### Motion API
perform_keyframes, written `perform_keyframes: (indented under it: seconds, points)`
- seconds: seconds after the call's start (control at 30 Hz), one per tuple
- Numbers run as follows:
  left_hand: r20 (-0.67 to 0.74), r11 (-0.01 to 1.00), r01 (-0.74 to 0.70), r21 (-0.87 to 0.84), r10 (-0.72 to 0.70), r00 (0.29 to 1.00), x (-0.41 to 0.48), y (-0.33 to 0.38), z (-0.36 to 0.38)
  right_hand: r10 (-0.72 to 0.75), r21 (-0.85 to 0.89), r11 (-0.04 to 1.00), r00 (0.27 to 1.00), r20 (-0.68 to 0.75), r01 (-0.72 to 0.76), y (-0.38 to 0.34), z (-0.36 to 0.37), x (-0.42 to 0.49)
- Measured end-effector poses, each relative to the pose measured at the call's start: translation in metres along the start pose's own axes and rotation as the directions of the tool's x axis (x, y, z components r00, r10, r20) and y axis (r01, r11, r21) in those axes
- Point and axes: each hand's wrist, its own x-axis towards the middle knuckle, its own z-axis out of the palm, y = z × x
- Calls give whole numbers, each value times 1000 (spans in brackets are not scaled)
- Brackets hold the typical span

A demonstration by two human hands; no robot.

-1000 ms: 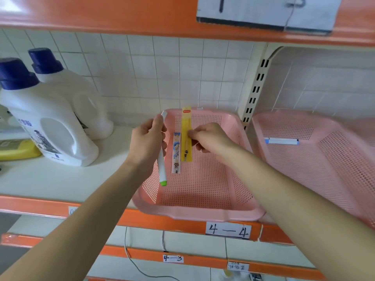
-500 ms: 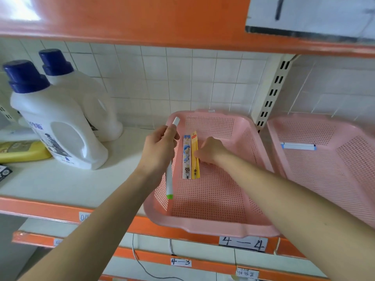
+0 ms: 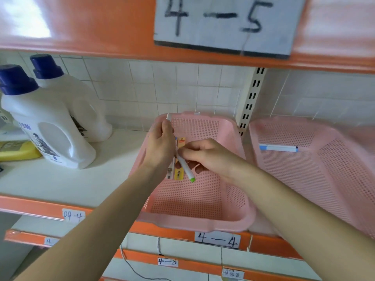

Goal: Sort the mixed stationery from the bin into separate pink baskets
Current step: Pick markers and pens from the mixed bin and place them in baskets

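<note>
Two narrow packs (image 3: 179, 174), one yellow and one cartoon-print, are low inside the middle pink basket (image 3: 203, 224). The right hand (image 3: 207, 157) is curled, fingertips pinching their edge, likely setting both down as one sort. Left hand (image 3: 159, 147) wraps a white green-tipped marker (image 3: 186, 168), slanted across the packs; it probably belongs elsewhere. The neighbouring pink basket (image 3: 284, 126) holds a blue-capped marker (image 3: 278, 148). Detergent bottles (image 3: 46, 126) stand on the left.

Both forearms extended, left hand (image 3: 160, 145) gripping pen (image 3: 187, 169), right hand (image 3: 209, 157) fingers (image 3: 185, 153) pinching packets (image 3: 178, 173)
</note>
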Motion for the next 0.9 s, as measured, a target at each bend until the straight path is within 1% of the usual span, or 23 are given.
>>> perform_keyframes:
  seconds: [0.1, 0.17, 0.23, 0.37, 0.47, 0.53, 0.67, 0.73, 0.83, 0.9]
  points:
    - [-41, 1000, -10, 16, 11, 999, -9, 1, 21, -16, 8, 1000, 998, -60, 17, 7, -8, -16]
    - [-33, 999, 3, -40, -4, 999, -13, 3, 35, -25, 3, 1000, 995, -92, 25, 12, -19, -26]
    - [-22, 998, 19, -52, -20, 1000, -16, 5, 44, -32, -20, 999, 991, -132, 29, 19, -36, -37]
    - [25, 999, -12, -37, 13, 1000, -21, 2, 55, -74, -106, 993, 960, -270, 47, 34, -82, -62]
    - [62, 999, 43, -6, -43, 997, -25, 1, 63, -106, -239, 971, 915, -388, 11, 49, -123, -77]
    - [99, 998, 60, 4, -61, 993, -28, 2, 70, -125, -345, 938, 895, -428, -34, 62, -149, -81]
    - [167, 998, 29, 55, -38, 985, -37, 9, 85, -154, -492, 863, 867, -475, -116, 88, -191, -81]
    - [183, 998, 13, 68, -25, 983, -42, 12, 93, -152, -571, 803, 867, -475, -172, 102, -207, -77]
    - [190, 996, -21, 92, 3, 982, -45, 13, 102, -124, -644, 720, 866, -485, -258, 120, -222, -70]
    - [184, 993, -33, 111, 12, 983, -46, 12, 107, -97, -698, 650, 878, -468, -300, 126, -227, -67]
